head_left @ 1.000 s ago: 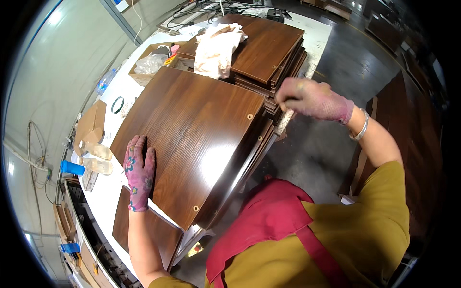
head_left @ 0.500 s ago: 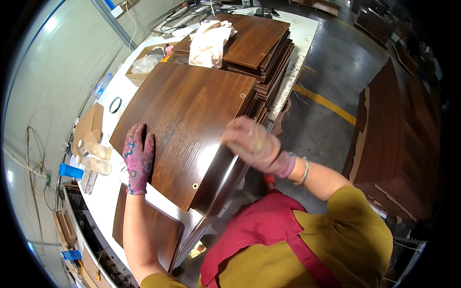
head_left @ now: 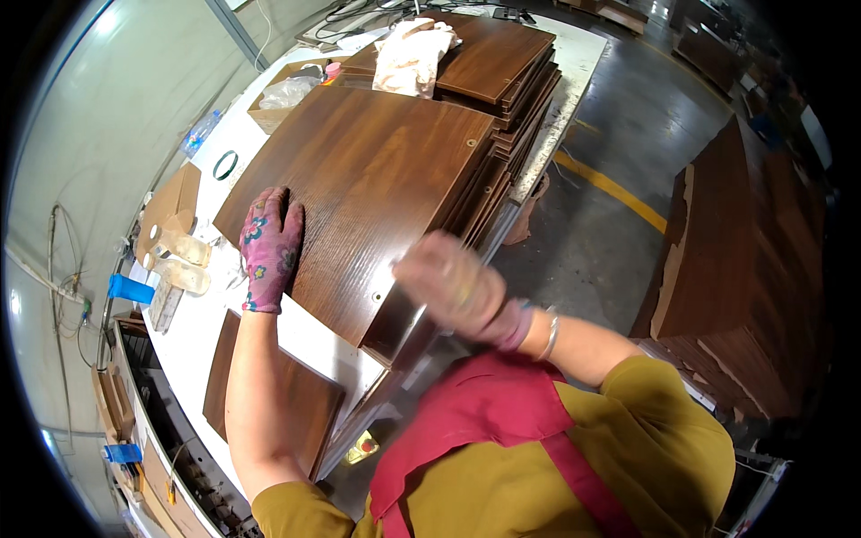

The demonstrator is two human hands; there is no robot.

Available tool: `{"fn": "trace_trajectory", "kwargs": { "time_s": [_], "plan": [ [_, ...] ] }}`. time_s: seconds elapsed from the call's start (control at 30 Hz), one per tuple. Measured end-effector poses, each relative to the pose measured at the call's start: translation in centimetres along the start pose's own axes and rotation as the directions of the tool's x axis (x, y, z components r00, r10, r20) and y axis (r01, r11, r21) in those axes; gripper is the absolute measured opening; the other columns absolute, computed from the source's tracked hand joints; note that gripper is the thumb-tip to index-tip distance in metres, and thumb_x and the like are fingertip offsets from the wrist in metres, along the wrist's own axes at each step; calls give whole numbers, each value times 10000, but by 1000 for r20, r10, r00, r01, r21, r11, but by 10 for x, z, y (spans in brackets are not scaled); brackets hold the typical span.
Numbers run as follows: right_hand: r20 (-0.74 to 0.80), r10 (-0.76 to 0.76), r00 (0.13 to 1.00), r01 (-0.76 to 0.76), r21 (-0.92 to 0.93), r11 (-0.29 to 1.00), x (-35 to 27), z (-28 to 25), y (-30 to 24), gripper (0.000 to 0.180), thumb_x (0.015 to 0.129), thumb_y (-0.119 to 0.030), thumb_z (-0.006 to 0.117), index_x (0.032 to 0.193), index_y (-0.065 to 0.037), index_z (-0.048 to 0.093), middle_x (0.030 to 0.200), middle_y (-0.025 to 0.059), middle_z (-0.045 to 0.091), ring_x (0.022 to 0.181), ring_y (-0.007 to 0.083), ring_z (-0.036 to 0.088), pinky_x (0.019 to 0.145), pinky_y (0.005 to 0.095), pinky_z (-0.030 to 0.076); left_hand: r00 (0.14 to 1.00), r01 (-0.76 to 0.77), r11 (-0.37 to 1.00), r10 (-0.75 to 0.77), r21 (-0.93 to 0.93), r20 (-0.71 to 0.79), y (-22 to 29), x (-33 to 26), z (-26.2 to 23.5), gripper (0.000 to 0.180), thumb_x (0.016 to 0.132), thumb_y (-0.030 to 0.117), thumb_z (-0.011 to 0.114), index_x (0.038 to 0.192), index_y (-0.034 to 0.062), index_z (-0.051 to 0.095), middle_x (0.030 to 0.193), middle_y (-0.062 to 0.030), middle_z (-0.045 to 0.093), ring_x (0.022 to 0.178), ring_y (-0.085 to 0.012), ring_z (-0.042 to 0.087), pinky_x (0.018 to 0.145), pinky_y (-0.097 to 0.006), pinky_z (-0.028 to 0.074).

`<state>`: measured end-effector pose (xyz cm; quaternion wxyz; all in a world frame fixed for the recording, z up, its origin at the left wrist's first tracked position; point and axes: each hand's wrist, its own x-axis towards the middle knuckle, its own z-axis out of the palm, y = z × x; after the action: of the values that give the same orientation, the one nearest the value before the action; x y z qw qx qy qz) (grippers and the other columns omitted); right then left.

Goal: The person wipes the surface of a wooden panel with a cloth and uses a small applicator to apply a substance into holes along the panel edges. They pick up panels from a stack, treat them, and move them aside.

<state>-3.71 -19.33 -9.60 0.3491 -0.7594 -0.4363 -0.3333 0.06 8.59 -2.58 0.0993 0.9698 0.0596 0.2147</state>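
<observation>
A dark brown wood-grain panel [head_left: 359, 170] lies on top of a stack on the white table. My left hand [head_left: 272, 238], in a pink flowered glove, rests flat near the panel's left edge with its fingers stretched out. At the panel's near right edge is my right hand [head_left: 455, 291], gloved as well and smeared by motion. Whether it holds anything cannot be made out. One pale-ringed hole [head_left: 378, 296] shows beside its fingers, and another hole [head_left: 471, 143] sits at the far right corner.
Behind stands another panel stack [head_left: 493, 58] with a pale cloth [head_left: 413, 58] on it. A smaller brown panel [head_left: 305, 394] lies by my left forearm. Plastic bottles [head_left: 186, 276], a green ring [head_left: 225, 165] and a cardboard box [head_left: 269, 114] line the left side. A tall board stack [head_left: 717, 269] stands to the right.
My right hand has moved nearer along the panel's right edge, toward the near hole. The left hand still lies on the panel. The whole view has shifted slightly.
</observation>
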Motion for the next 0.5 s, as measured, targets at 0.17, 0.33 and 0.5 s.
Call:
{"fn": "trace_trajectory", "kwargs": {
  "time_s": [0.17,0.33,0.5],
  "plan": [
    [201,-162,966,48,476,878,-2,12,-82,274,836,-64,655,1106,-76,609,1016,78,607,916,275,624,774,360,521,999,-42,999,42,-3,-17,-4,0,4,432,973,353,571,1276,50,619,1355,-160,586,1287,-324,527,1093,-424,388],
    [135,36,990,-125,739,662,31,-34,-37,176,876,-37,673,1049,-53,641,1029,77,617,959,228,618,850,339,505,999,-39,999,38,-19,-23,-4,0,2,411,972,343,572,1261,55,625,1333,-154,599,1266,-328,539,1085,-422,394],
    [8,408,913,-364,467,806,35,-78,54,130,904,-45,646,1032,-33,667,1020,103,622,967,237,604,843,350,503,999,-39,999,39,-24,-18,3,1,1,407,973,334,568,1268,57,620,1355,-143,588,1283,-323,528,1091,-422,389]
  ]
}}
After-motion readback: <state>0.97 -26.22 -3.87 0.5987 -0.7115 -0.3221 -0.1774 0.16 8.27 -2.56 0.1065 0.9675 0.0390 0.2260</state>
